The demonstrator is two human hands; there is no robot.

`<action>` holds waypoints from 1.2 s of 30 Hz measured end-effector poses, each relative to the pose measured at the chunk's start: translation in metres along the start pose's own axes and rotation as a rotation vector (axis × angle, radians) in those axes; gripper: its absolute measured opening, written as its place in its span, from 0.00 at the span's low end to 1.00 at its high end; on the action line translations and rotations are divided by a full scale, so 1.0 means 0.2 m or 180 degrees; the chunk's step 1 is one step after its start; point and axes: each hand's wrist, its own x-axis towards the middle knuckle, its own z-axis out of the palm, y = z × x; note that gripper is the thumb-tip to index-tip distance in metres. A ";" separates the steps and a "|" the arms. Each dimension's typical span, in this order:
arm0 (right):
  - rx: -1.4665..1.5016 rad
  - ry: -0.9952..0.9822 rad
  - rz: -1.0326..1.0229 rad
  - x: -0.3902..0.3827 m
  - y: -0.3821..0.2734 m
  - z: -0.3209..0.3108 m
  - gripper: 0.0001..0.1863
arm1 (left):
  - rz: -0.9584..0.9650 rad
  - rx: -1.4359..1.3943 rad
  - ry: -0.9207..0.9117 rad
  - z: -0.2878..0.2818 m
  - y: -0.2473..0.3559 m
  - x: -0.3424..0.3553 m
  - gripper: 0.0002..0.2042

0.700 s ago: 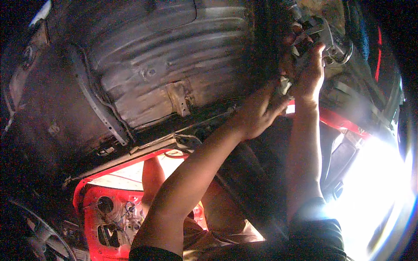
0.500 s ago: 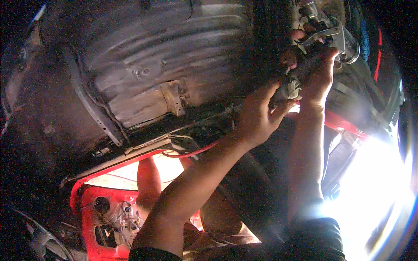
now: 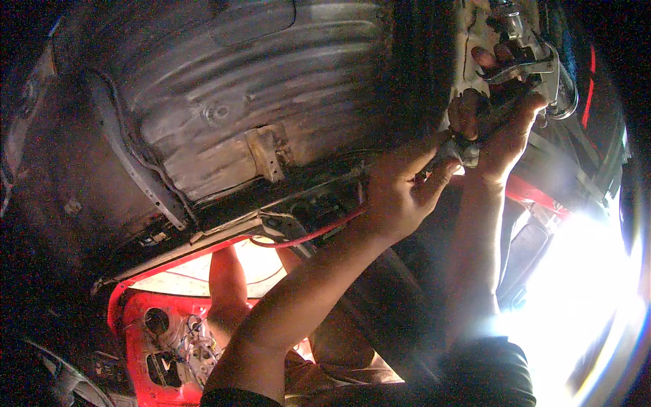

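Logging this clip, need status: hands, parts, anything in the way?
Left hand touching pale piece. Right hand at bracket, grip partly hidden. Glare lower right, below hands.

Metal bracket (image 3: pixel 536 66): upper right of the frame; bare silver-grey finish, with a narrow arm reaching leftward and a broader plate at its right end. Pose slanted, the arm's left end slightly lower. Its lower portion is partly covered.

Curved metal part (image 3: pixel 569 100): immediately right of the bracket plate; rounded outer edge, bright highlights. Whether the two are joined cannot be determined.

Small grey piece (image 3: pixel 464 153): right of centre, below and left of the bracket; pale, irregular outline, light-catching surface. Partly covered; exact form and material not discernible.
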 end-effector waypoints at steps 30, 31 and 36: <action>-0.1039 0.0251 -0.0013 -0.01 0.10 -0.12 0.33 | -0.0938 -0.0643 0.0001 -0.02 0.05 0.02 0.14; -0.0925 0.0221 -0.0008 -0.01 0.11 -0.14 0.33 | -0.1220 -0.0728 -0.0172 -0.04 0.06 0.03 0.14; -0.0128 0.0032 0.0103 -0.03 0.11 -0.14 0.41 | -0.1955 -0.0729 -0.0844 -0.15 0.06 0.07 0.13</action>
